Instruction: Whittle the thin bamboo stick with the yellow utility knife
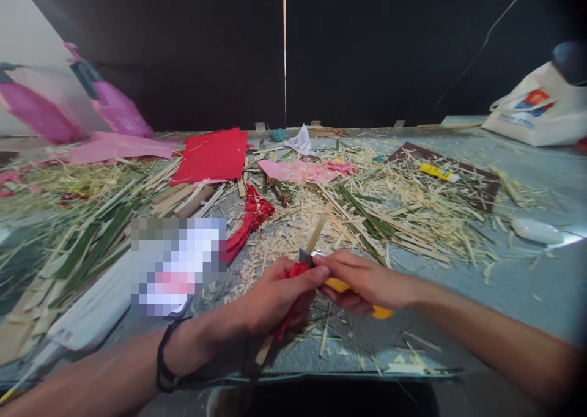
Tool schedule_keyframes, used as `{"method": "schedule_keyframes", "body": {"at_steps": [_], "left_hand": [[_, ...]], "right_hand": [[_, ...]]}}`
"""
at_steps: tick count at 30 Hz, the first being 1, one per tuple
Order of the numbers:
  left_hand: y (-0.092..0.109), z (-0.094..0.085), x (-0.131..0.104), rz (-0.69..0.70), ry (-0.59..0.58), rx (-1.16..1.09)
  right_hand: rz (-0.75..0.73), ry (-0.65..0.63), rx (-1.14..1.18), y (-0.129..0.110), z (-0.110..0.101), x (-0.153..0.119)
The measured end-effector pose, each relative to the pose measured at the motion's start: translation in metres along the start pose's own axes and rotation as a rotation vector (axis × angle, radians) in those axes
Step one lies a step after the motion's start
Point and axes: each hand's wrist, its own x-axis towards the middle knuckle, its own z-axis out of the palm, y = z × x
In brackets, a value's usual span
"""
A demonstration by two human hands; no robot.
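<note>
**Tan strip [321, 226] at the knife [338, 284]**

My left hand [277, 295] grips the strip through red cloth [298, 270], above the counter [518, 301]; my right hand [360, 276] is closed round the knife's yellow handle [382, 312]. Shallow strokes, directed away from my left hand, should pare best, I judge. Long axis: far end points away, slightly right.

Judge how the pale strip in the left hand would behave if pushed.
The pale strip is probably stiff: it juts out straight past the left hand. Being narrow, it likely feels light and may bend under a hard push.
</note>
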Motion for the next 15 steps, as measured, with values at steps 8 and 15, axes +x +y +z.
{"method": "schedule_keyframes", "body": {"at_steps": [8,15], "left_hand": [[0.0045,-0.0002,-0.0004,-0.003,0.035,0.031],[0.0027,-0.0011,-0.0011,0.027,0.011,0.052]], "right_hand": [[-0.048,0.024,0.030,0.0034,0.0023,0.0029],[-0.289,0.220,0.175,0.0062,0.0097,0.0062]]}}
